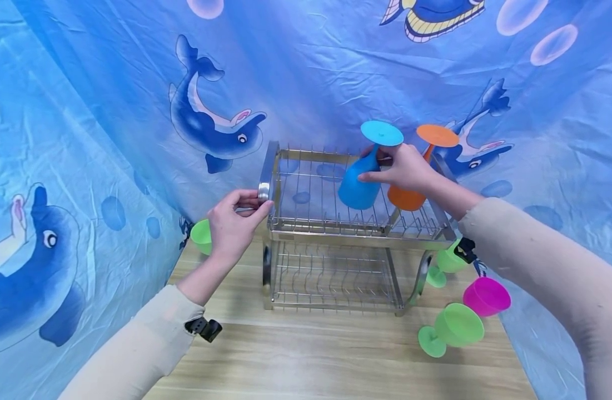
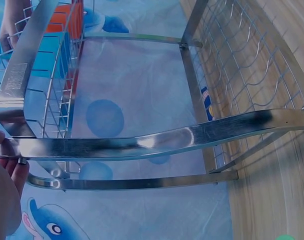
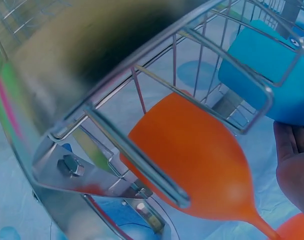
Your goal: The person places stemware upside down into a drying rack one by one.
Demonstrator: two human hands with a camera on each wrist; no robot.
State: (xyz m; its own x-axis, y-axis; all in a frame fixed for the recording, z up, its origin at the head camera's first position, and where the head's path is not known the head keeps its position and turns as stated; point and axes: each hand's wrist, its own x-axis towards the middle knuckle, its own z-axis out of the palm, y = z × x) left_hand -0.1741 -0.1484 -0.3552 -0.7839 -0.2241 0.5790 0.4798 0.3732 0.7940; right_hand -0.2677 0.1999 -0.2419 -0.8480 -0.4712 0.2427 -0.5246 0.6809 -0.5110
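My right hand (image 1: 408, 166) holds a blue goblet (image 1: 358, 186) near its stem, upside down with its foot at the top. The goblet's bowl is at the upper tier of a two-tier metal dish rack (image 1: 361, 240). Just right of it an orange goblet (image 1: 406, 198) stands inverted among the wires; the right wrist view shows its bowl (image 3: 192, 160) close up. With thumb and fingers, my left hand (image 1: 233, 225) grips the rack's left end frame (image 1: 264, 186). The same grip shows at the edge of the left wrist view, on the metal band (image 2: 117, 148).
Right of the rack, a green goblet (image 1: 458, 325) lies on the wooden table (image 1: 295, 355), near a magenta cup (image 1: 487, 296) and another green goblet (image 1: 449, 260). A green cup (image 1: 202, 236) is behind my left hand. Blue dolphin-print cloth (image 1: 311, 83) surrounds the table.
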